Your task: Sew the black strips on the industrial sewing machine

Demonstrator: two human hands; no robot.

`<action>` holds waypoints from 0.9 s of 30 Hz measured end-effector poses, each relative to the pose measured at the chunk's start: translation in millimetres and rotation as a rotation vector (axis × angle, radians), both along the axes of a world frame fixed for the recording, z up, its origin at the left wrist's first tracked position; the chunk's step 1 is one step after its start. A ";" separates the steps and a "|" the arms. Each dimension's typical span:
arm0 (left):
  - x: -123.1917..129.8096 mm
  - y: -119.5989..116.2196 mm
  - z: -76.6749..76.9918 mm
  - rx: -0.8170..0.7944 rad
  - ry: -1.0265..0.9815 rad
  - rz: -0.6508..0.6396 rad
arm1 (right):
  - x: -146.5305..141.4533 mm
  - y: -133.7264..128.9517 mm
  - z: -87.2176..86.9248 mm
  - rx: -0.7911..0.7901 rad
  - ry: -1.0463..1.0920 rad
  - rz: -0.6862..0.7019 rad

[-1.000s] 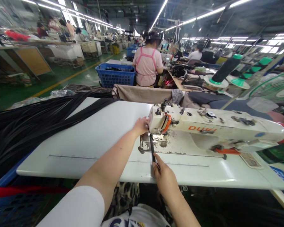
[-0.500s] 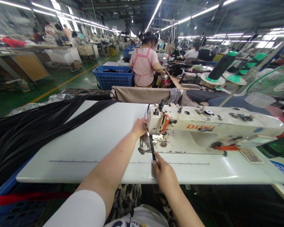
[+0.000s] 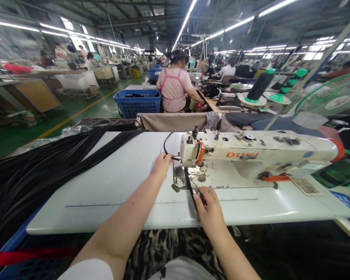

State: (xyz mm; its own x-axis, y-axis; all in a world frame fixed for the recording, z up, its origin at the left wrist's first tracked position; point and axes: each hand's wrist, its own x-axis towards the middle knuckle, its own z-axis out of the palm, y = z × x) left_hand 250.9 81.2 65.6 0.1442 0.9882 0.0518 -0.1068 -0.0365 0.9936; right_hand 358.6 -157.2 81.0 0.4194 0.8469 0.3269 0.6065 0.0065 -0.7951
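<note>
A narrow black strip runs from under the needle area of the white sewing machine toward the table's front edge. My left hand is left of the machine head, its fingers closed on the strip's far part, which curves up behind them. In front of the needle plate, my right hand is curled beside the strip, closed around a small metal tool whose tip shows past the fingers.
Many black strips lie over the table's left end, above a blue crate. Thread cones and a green fan stand at the right. Ahead, a person sits beside a blue basket.
My left hand has moved left, away from the machine head, drawing out a loop of strip. My right hand has shifted slightly right, and the metal tool shows more.
</note>
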 end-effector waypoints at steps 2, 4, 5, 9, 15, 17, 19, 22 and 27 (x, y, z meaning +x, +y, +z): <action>-9.1 -11.0 1.6 -0.044 -0.115 0.004 | -6.0 2.3 7.8 -0.012 0.037 0.056; -20.1 -23.2 3.8 -0.073 -0.193 -0.004 | -14.1 5.9 14.7 -0.076 0.136 0.127; -26.0 -29.6 5.1 -0.080 -0.217 -0.010 | -18.5 8.2 17.1 -0.119 0.218 0.167; -50.1 -54.2 9.1 -0.083 -0.281 0.017 | -33.1 21.5 19.7 -0.235 0.653 0.289; -84.6 -85.0 7.7 0.024 -0.203 0.016 | -41.5 48.3 12.8 -0.283 0.916 0.327; -94.9 -94.9 6.7 0.061 -0.146 0.021 | -43.9 57.6 11.1 -0.296 0.944 0.349; -104.1 -104.3 6.4 0.076 -0.111 0.035 | -47.5 66.5 10.2 -0.317 0.966 0.369; -115.5 -115.6 7.2 0.093 -0.060 0.041 | -54.8 77.4 10.9 -0.349 1.005 0.404; -127.6 -126.5 9.7 0.107 -0.037 0.054 | -64.9 86.0 14.5 -0.367 0.978 0.487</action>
State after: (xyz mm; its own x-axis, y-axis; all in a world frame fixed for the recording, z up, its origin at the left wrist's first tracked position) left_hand 123.3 -45.3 75.4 0.0873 0.9829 0.1620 -0.1385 -0.1491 0.9791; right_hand 293.7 -71.2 95.5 -0.0398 0.9656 -0.2571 -0.2741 -0.2580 -0.9265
